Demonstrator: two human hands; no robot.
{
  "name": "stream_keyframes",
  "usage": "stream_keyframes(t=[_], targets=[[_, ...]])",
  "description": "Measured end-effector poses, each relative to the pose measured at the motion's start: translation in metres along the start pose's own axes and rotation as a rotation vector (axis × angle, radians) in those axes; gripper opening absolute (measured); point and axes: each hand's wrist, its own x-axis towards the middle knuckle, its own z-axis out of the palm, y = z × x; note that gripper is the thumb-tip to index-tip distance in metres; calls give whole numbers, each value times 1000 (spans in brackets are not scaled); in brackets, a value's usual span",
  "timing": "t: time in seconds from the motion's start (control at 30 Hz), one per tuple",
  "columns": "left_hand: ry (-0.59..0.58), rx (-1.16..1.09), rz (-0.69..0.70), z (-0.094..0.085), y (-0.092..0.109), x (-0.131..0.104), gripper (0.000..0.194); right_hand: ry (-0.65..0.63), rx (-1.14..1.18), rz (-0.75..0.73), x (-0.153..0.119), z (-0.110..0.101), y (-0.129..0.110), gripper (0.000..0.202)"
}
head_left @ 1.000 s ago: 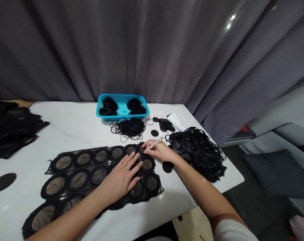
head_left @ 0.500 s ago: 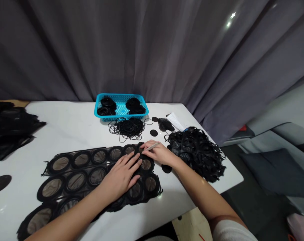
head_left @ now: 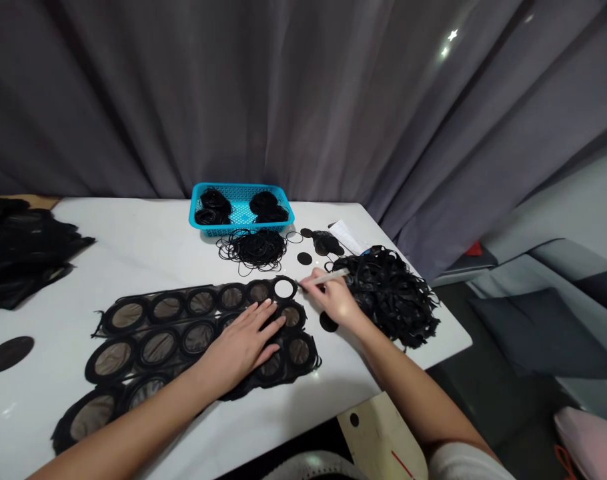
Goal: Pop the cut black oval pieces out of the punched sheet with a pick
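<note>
A black sheet (head_left: 183, 333) with rows of dark-rimmed circles lies on the white table, thin see-through film filling most of them. My left hand (head_left: 246, 343) rests flat on its right part with the fingers spread, hiding several circles. In my right hand (head_left: 333, 300) is a slim pale pen-shaped tool (head_left: 331, 276); its exact kind is unclear. The fingertips of that hand are just right of the top right circle (head_left: 285, 288), through which the white table shows. Whether the fingers also pinch a bit of film cannot be made out.
Behind the sheet lie a heap of thin black rings (head_left: 257, 249) and a blue basket (head_left: 242, 227) holding black bundles. Black scraps (head_left: 388, 300) are piled at right, near loose black discs (head_left: 304, 259). More dark sheets (head_left: 23, 250) lie at far left.
My right hand has moved right, off the top right circle, which was dark and now shows white inside. My left hand stays on the sheet. The view has shifted slightly.
</note>
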Motion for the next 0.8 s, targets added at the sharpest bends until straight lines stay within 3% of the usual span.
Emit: stream_keyframes(t=[0.1,0.2,0.67,0.8], targets=[[-11,-27,28,4,8,-11,44,-146,137,13,-32,19,-11,18],[-20,-35,24,7,12,-18,48,-180,254,34,-47,29,-12,14],[-64,-9,12,4,15,-16,49,-157,227,-28,-42,35,-6,12],[-43,-24,12,3,15,-17,49,-1,121,-29,-43,36,-2,16]])
